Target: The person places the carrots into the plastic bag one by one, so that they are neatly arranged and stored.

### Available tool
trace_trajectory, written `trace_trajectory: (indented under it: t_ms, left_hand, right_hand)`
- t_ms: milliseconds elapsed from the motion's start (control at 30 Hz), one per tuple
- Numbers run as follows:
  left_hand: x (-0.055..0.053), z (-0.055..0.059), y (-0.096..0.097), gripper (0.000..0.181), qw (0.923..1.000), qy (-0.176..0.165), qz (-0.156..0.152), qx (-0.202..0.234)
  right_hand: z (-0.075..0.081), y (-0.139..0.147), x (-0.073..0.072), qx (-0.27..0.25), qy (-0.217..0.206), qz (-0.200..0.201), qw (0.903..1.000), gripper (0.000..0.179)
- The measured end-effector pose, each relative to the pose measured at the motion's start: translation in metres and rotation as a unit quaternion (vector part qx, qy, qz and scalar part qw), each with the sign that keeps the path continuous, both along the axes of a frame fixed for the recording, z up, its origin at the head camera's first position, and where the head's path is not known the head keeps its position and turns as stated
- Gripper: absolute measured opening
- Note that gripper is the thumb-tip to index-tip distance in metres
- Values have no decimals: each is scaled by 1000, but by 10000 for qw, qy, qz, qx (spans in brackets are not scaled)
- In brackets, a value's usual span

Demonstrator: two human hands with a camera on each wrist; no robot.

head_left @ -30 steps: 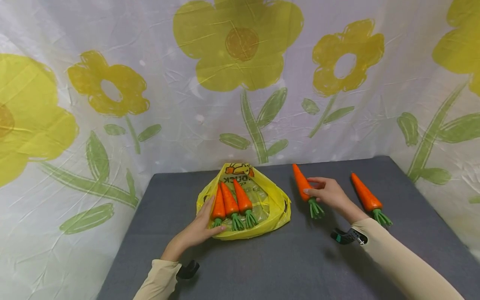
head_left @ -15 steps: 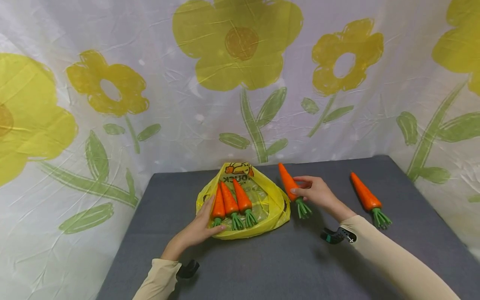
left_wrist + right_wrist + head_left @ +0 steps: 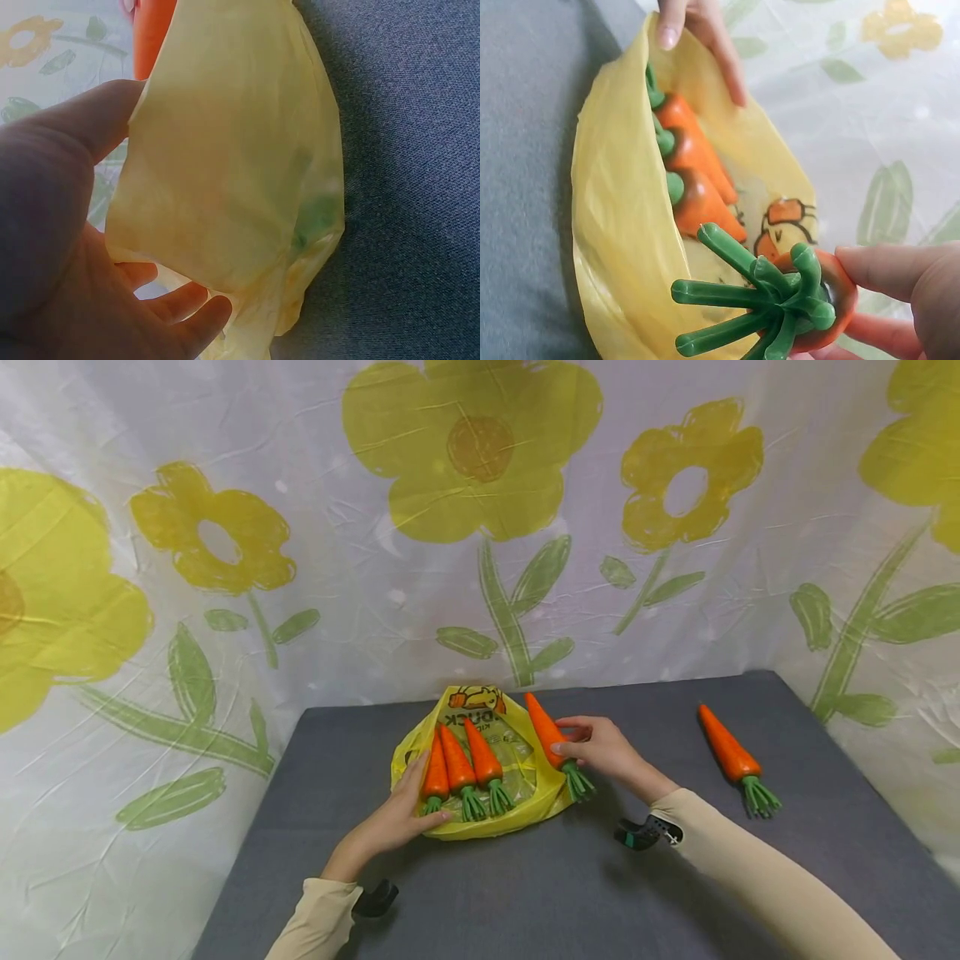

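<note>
My right hand (image 3: 602, 748) pinches an orange toy carrot (image 3: 545, 729) with green leaves, tip pointing up and away. The carrot is over the right rim of a yellow plastic bag (image 3: 551, 802); in the right wrist view its leafy end (image 3: 780, 304) faces the camera. My left hand (image 3: 395, 814) holds the bag's left edge, thumb on the near rim, with some fingertips (image 3: 217, 311) curled against the bag in the left wrist view. Inside the bag three carrots (image 3: 486, 760) lie side by side, the leftmost partly hidden by my fingers.
Another carrot (image 3: 731, 750) lies on the dark grey table (image 3: 510, 893), toward the right. A white cloth with printed yellow flowers (image 3: 480, 447) hangs behind and beside the table.
My right hand has carried the carrot leftward, from the table's right part to the bag's right rim. The left hand and the bag have stayed in place.
</note>
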State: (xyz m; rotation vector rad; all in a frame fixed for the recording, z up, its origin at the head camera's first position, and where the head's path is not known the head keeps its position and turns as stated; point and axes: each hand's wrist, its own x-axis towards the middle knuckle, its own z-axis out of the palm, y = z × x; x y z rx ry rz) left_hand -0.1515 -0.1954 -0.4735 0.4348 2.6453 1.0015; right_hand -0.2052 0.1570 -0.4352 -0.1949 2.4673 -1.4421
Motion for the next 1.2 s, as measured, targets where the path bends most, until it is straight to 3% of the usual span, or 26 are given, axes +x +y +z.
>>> trace_trajectory:
  t_ms: [200, 500, 1200]
  left_hand:
    - [0, 0, 0, 104, 10000, 8, -10, 4]
    - [-1, -2, -1, 103, 9999, 86, -51, 18]
    - [-1, -1, -2, 103, 9999, 114, -57, 15]
  right_hand:
    - [-2, -16, 1, 25, 80, 185, 9998, 55]
    - [-5, -34, -2, 54, -122, 157, 9998, 52]
    - [-13, -64, -23, -44, -409, 95, 9991, 53]
